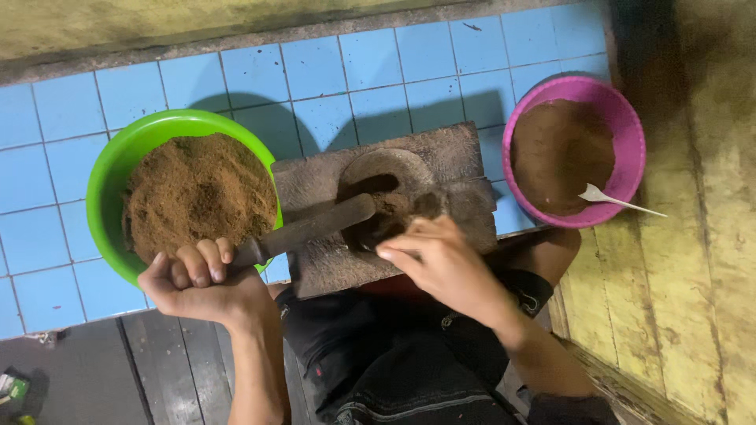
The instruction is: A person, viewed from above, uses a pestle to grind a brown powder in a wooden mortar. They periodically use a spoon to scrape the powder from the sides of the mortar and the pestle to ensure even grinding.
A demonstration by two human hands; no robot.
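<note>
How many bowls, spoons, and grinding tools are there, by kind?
Bowls: 2, green bowl and pink bowl
Spoons: 1, white spoon in the pink bowl
Pestles: 1, pestle in the left hand
Wooden mortar blocks: 1, block
Total: 5

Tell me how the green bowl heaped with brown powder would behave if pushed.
The green bowl looks like thin plastic, so it would probably slide easily on the glossy blue tiles. The brown powder heaped inside likely makes it fairly heavy, and a jolt might spill some.
</note>
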